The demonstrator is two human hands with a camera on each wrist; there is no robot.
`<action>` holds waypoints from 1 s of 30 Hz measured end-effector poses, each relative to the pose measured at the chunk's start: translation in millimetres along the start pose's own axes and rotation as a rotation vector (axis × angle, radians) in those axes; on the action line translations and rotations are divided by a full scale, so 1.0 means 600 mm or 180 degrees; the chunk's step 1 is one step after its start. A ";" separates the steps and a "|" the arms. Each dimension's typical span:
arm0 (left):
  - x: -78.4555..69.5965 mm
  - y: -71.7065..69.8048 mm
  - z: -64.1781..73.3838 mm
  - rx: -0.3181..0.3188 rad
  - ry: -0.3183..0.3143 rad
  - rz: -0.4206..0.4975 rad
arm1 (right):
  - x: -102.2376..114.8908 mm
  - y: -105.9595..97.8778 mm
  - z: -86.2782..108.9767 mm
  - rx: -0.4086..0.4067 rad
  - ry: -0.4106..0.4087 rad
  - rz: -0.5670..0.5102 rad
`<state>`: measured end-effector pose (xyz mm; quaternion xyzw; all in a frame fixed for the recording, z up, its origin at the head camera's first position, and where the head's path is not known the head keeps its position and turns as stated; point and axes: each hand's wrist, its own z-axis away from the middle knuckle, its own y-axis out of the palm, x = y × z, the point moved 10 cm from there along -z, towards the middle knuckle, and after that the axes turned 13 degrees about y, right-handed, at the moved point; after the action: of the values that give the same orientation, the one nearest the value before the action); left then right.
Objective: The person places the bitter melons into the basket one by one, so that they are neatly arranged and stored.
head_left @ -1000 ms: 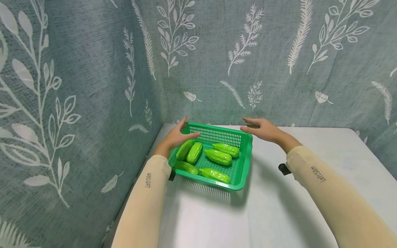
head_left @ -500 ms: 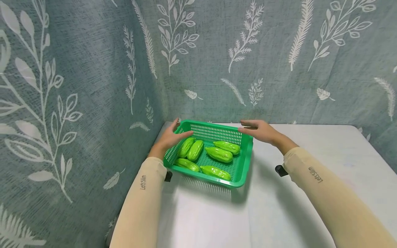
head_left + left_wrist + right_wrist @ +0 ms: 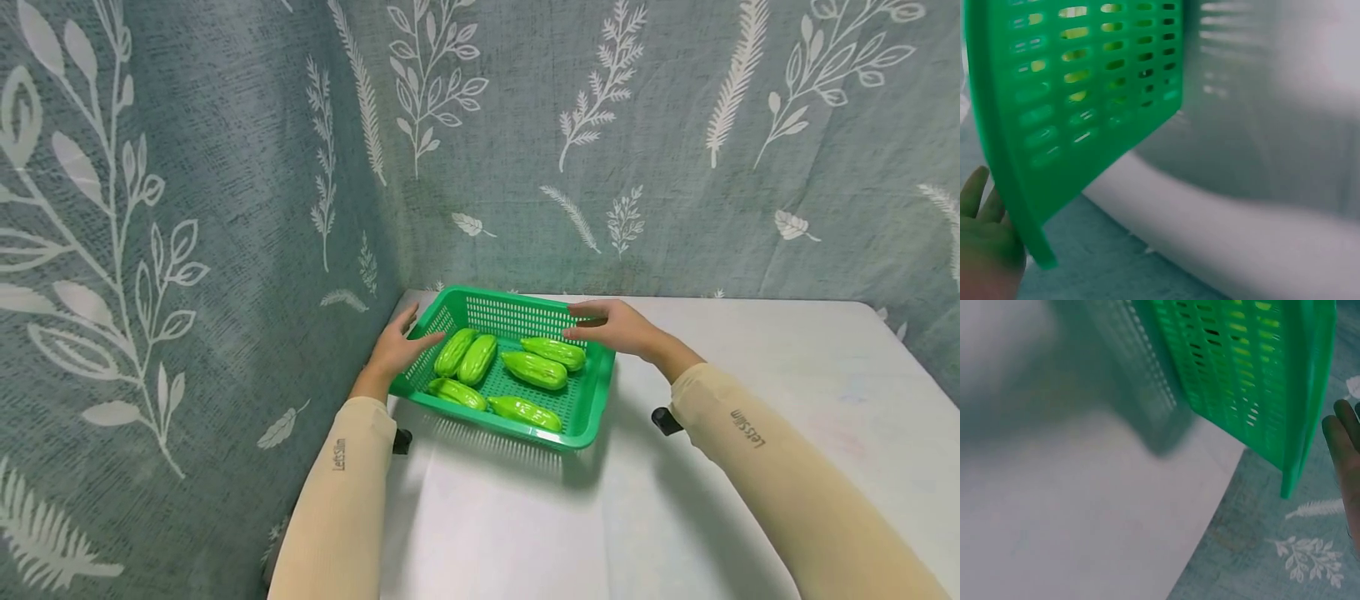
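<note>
A green plastic basket (image 3: 517, 436) with slotted walls stands on the white table. Inside lie several glossy, ridged, light green vegetables (image 3: 534, 369) that look like bitter melons. At the basket's left rim is my left hand (image 3: 397, 348), its fingers extended and the thumb spread inward. My right hand (image 3: 618, 327) hovers at the back right corner, fingers extended over the rim. Both wrist views show the basket's side wall (image 3: 1094, 81) close up, with part of a hand beside the rim. Whether either hand touches the rim is hard to tell.
The white table (image 3: 750, 400) extends to the right and front of the basket. A grey-green leaf-patterned cloth (image 3: 517, 167) hangs behind it. The same cloth rises close along the left side, near the left arm.
My left hand has moved left, from over the basket's left part to its left rim. My right hand has shifted slightly left and down over the back right corner. The vegetables keep their arrangement.
</note>
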<state>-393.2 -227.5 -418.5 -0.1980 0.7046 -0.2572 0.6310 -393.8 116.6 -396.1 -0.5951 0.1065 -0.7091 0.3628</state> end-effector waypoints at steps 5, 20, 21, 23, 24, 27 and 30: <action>0.018 -0.006 0.004 -0.0119 -0.0032 -0.0027 | 0.001 0.017 -0.002 0.0051 -0.0046 -0.0004; 0.054 -0.020 0.031 -0.0314 -0.0251 -0.0109 | 0.007 0.065 -0.027 0.0096 -0.0011 0.0155; 0.057 -0.018 0.030 -0.0304 -0.0239 -0.0112 | 0.008 0.067 -0.030 0.0072 -0.0003 0.0193; 0.062 -0.015 0.031 -0.0304 -0.0235 -0.0121 | 0.009 0.074 -0.036 0.0042 0.0011 0.0243; 0.065 -0.014 0.031 -0.0309 -0.0246 -0.0134 | 0.009 0.079 -0.040 0.0030 0.0023 0.0259; 0.069 -0.011 0.032 -0.0309 -0.0274 -0.0143 | 0.010 0.091 -0.048 0.0013 0.0045 0.0302; 0.072 -0.010 0.032 -0.0334 -0.0288 -0.0108 | 0.012 0.100 -0.053 0.0002 0.0051 0.0297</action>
<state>-380.1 -260.4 -450.1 -0.2541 0.6844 -0.2214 0.6465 -400.3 60.2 -434.0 -0.5837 0.1368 -0.6963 0.3948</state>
